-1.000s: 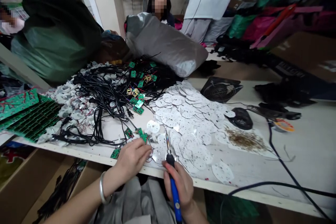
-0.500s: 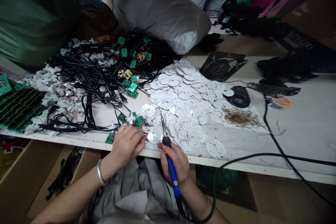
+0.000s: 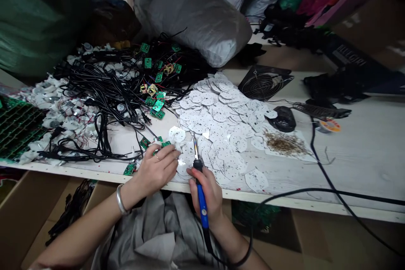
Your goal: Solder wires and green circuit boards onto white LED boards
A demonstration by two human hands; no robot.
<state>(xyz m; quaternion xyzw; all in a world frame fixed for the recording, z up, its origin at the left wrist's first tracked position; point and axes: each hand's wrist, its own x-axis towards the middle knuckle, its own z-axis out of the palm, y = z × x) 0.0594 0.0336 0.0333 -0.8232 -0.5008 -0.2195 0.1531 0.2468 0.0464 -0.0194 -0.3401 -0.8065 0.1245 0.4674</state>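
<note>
A blue soldering iron [image 3: 201, 198] is gripped in my right hand [image 3: 209, 194], its metal tip pointing up over the pile of white round boards [image 3: 228, 130]. My left hand [image 3: 160, 164] rests palm down at the table's front edge with its fingers curled together. Small green circuit boards [image 3: 144, 142] and a white plastic part lie right at its fingertips. Whatever is beneath the curled fingers stays hidden. One loose white disc [image 3: 176, 134] lies just beyond them, and another green board [image 3: 129, 169] is left of the wrist.
Black cables [image 3: 104, 80] and white motor parts [image 3: 57, 114] are heaped at left, beside a green board panel [image 3: 19, 126]. At right are a fan [image 3: 264, 82], a black bag [image 3: 283, 119], a solder spool [image 3: 329, 125] and brown clippings [image 3: 286, 142]. The iron's cord [image 3: 303, 189] crosses the front right.
My left hand has shifted slightly, its fingers now reaching forward over the green boards and white part. The soldering iron stays in my right hand. The view has turned a little.
</note>
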